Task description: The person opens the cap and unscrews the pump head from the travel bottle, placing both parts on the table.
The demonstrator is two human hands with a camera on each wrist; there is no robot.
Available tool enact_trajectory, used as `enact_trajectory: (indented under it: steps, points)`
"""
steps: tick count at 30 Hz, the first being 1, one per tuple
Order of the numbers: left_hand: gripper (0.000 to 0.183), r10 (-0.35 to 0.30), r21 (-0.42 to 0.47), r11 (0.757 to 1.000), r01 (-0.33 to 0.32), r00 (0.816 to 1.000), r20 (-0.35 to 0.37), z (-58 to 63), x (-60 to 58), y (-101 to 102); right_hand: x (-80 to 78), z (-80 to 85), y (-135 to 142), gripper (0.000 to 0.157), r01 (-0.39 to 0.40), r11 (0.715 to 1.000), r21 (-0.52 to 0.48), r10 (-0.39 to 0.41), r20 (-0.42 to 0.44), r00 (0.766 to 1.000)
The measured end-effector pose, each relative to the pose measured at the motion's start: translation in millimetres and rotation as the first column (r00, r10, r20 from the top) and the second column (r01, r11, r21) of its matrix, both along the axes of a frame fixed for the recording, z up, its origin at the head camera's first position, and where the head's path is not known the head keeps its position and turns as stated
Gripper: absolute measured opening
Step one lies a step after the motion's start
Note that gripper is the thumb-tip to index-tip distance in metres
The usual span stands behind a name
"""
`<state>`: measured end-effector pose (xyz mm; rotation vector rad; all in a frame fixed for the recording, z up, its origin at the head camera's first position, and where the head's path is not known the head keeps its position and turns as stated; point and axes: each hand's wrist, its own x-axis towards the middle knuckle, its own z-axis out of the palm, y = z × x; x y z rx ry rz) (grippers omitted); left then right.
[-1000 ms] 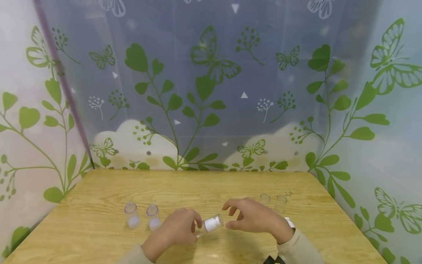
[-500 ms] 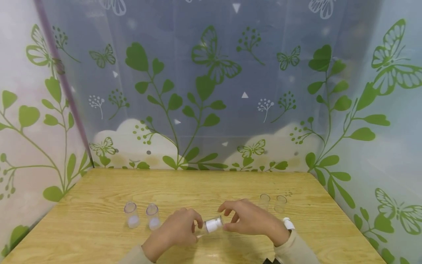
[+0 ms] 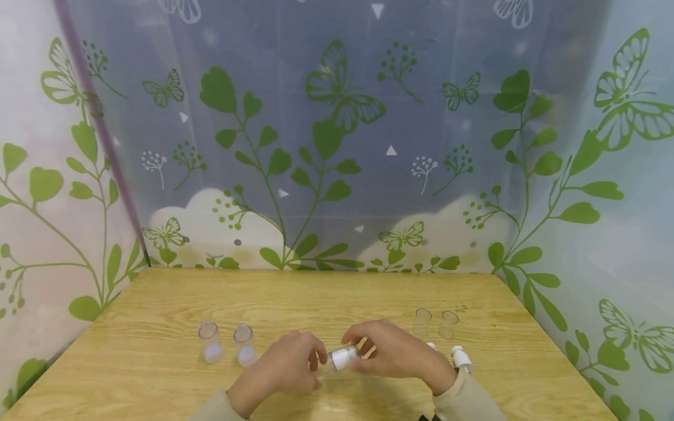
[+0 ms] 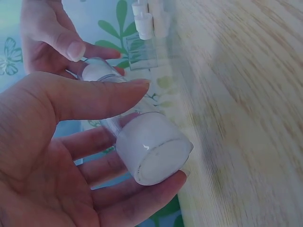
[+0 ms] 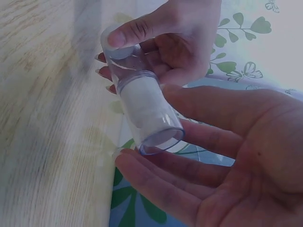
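My left hand grips a clear plastic pump bottle, which lies tilted above the table. Its rounded white base sits between thumb and fingers in the left wrist view. A white pump section shows through the clear cap at the other end. Around that cap end my right hand curls, thumb on one side and fingers on the other. Several of its fingers pass behind the cap in the right wrist view.
Two clear bottles with white bottoms stand on the wooden table at left. At right are two clear caps and a white pump head, with another white piece partly behind the right wrist. A patterned curtain closes the back.
My right hand has moved left onto the bottle's cap end, where a gap showed before. The white pump head has come into fuller view. The left hand has barely moved.
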<state>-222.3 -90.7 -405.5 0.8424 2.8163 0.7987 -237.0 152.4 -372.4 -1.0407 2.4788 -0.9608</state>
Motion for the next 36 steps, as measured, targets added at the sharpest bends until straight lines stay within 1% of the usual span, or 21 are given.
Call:
enact_trajectory:
  steps: [3,6,9,14,18,24,29,32,36]
  points:
    - [0.031,-0.009,-0.001,1.0,0.009,1.0,-0.005,1.0,0.7,1,-0.7,-2.5,-2,0.028,-0.008,1.0,0.003,0.008,-0.015,1.0]
    - [0.037,-0.019,0.001,1.0,0.019,1.0,0.001,1.6,1.6,1,-1.0,-4.3,-3,0.024,-0.015,1.0,0.008,0.015,-0.035,0.999]
    - [0.04,-0.033,0.02,0.999,0.033,0.999,0.028,2.0,2.4,1,-0.9,-4.7,-3,0.022,-0.02,1.0,0.01,0.02,-0.055,0.998]
    - [0.037,-0.061,0.052,0.997,0.058,0.996,0.062,2.9,2.9,0,-0.7,-4.5,-2,0.021,-0.02,1.0,0.008,0.021,-0.063,0.998]
    - [0.036,-0.07,0.055,0.996,0.066,0.995,0.065,3.1,2.9,0,-1.3,-5.9,-3,0.021,-0.011,1.0,0.012,0.012,-0.057,0.998]
    - [0.035,-0.082,0.086,0.993,0.075,0.993,0.081,2.4,3.3,1,-1.8,-9.2,-6,0.02,-0.016,1.0,0.01,0.016,-0.081,0.997]
    - [0.034,-0.094,0.09,0.992,0.088,0.993,0.067,1.0,2.4,1,-2.0,-11.6,-8,0.019,-0.027,1.0,-0.001,0.026,-0.079,0.997]
    - [0.033,-0.101,0.089,0.991,0.095,0.993,0.062,0.8,1.9,2,-1.5,-12.8,-9,0.017,-0.037,0.999,-0.004,0.036,-0.093,0.995]
    - [0.033,-0.11,0.097,0.99,0.103,0.991,0.075,1.0,1.4,2,-1.2,-13.3,-9,0.015,-0.053,0.999,-0.008,0.052,-0.119,0.992]
